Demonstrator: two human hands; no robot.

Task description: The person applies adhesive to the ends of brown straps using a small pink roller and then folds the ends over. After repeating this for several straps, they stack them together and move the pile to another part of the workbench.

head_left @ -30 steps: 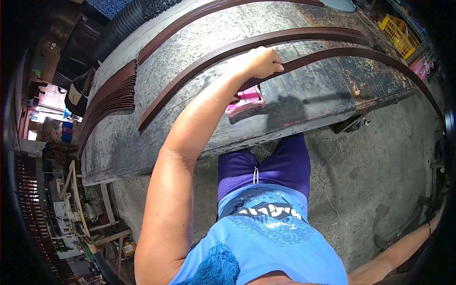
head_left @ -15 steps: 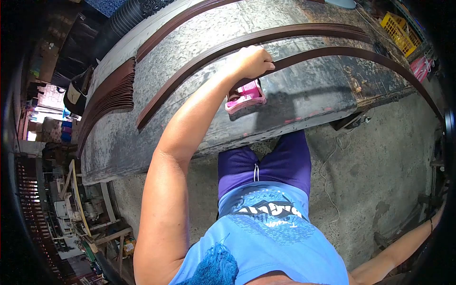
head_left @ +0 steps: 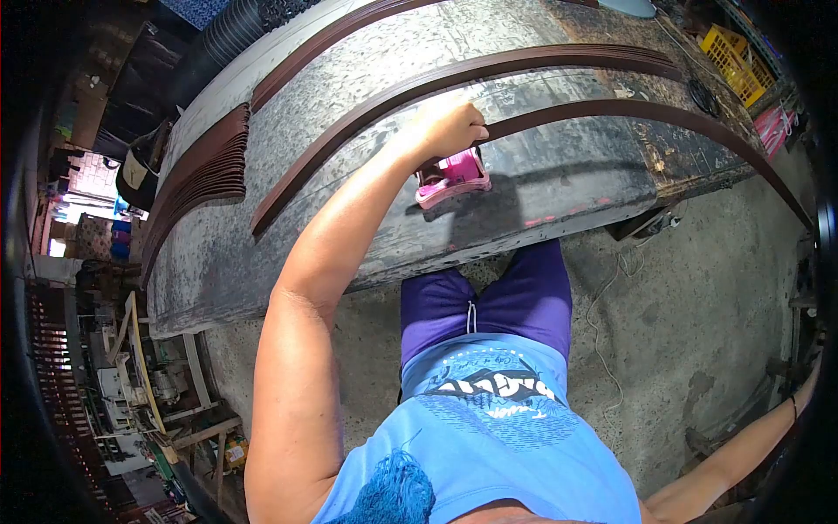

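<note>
My left hand point(head_left: 449, 131) is closed around the near end of a long, thin dark-brown strip point(head_left: 611, 107), its thumb and fingers pressed together. From there the strip arcs right over the bench and past its edge, dipping toward the far right. Just below the hand, a small pink container point(head_left: 458, 182) sits on the bench, partly covered by the wrist. My right hand point(head_left: 810, 389) is at the dark right rim of the view, beyond a dark wristband; its fingers cannot be made out.
Stacked brown strips point(head_left: 393, 92) lie across the worn grey bench point(head_left: 559, 188), with a fanned bundle point(head_left: 201, 170) at its left. A yellow crate point(head_left: 733, 65) stands at the far right. A pale cord point(head_left: 598, 323) runs along the concrete floor.
My left hand has shifted a little left and down with the strip's end. The strip's arc sits slightly lower over the bench.
</note>
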